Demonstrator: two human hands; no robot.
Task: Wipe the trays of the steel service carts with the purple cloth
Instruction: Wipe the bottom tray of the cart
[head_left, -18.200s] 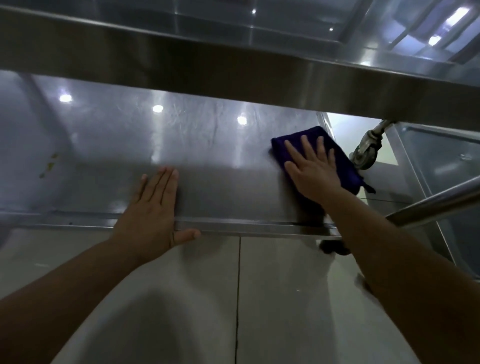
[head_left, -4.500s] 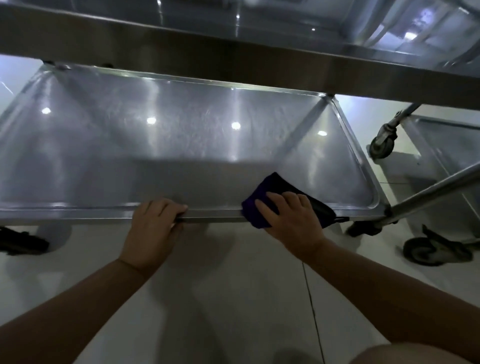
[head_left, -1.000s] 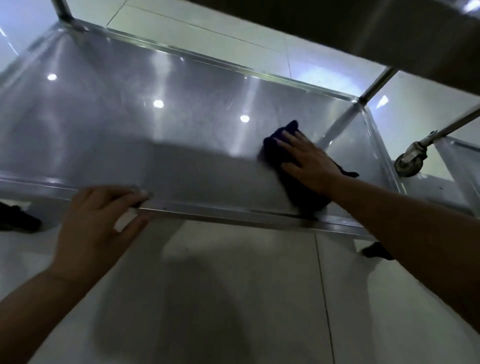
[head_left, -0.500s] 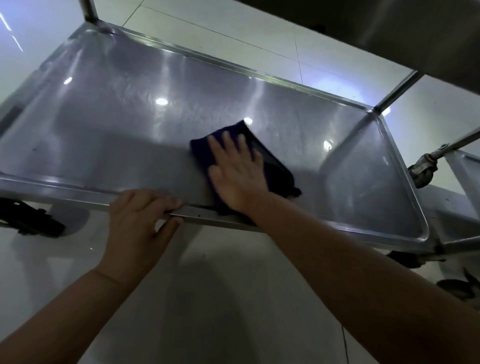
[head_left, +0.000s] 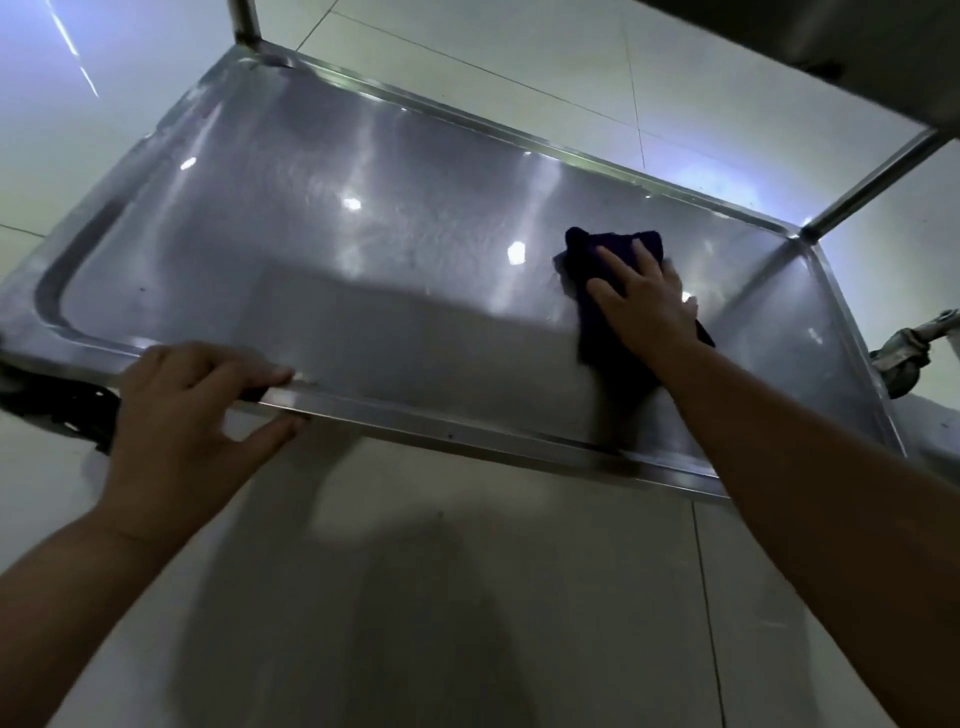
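The bottom steel tray (head_left: 291, 249) of the service cart fills the middle of the head view, shiny and low above the floor. The purple cloth (head_left: 613, 249) lies flat on the right half of the tray. My right hand (head_left: 641, 301) presses on it with straight fingers, covering most of it. My left hand (head_left: 192, 410) grips the tray's near rim at the left, fingers curled over the top and thumb under the edge.
An upper shelf edge (head_left: 852, 47) overhangs at top right, with cart posts (head_left: 878, 182) at the far corners. A caster wheel (head_left: 901, 358) of a neighbouring cart sits at the right. A black caster (head_left: 67, 410) shows under the tray's left end. White tiled floor surrounds the cart.
My right hand slid the cloth from the tray's middle toward the right and farther back. My left hand kept its grip on the near rim. The view tilted lower.
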